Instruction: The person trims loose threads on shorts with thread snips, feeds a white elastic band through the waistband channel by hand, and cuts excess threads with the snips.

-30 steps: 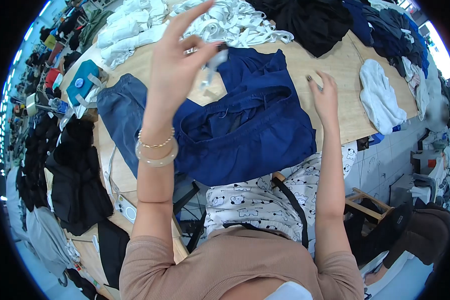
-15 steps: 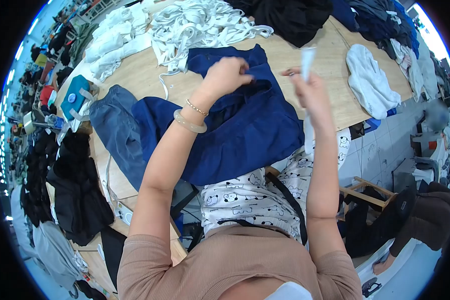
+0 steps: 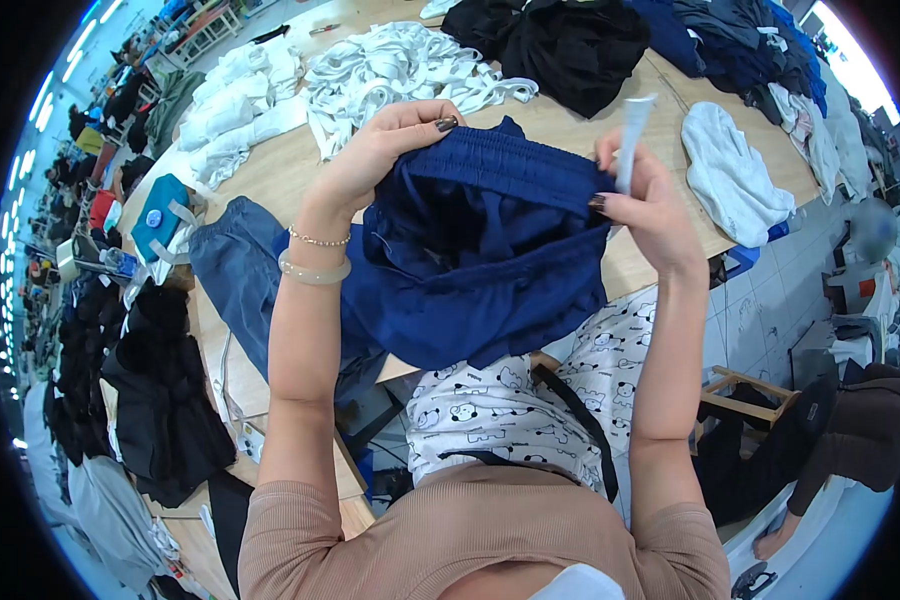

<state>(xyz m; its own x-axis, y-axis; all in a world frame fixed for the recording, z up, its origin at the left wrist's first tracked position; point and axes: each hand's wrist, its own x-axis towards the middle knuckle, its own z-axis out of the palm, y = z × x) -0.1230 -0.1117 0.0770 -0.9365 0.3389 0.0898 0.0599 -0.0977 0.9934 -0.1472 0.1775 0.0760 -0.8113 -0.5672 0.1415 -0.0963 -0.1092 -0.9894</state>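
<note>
Both hands hold up the elastic waistband of a navy blue garment [image 3: 500, 300], its opening facing me. My left hand [image 3: 405, 145] pinches the waistband at its left end, thumb on top. At the right end my right hand [image 3: 645, 195] grips the band, and a white strip [image 3: 634, 140] stands up between its fingers. The lower part of the garment hangs over the table edge above my lap. A grey-blue garment [image 3: 235, 275] lies on the table beside it, to the left.
White straps [image 3: 400, 75] and folded white cloth [image 3: 240, 110] lie at the back, black cloth [image 3: 580, 50] behind. A white cloth piece [image 3: 735, 175] rests on the right. Black garments [image 3: 165, 400] hang at left. A co-worker's arm [image 3: 795, 515] shows at lower right.
Both hands have come to the waistband and taken hold of it. The navy garment's waist has been lifted and spread. The white strip is now more upright in my right hand.
</note>
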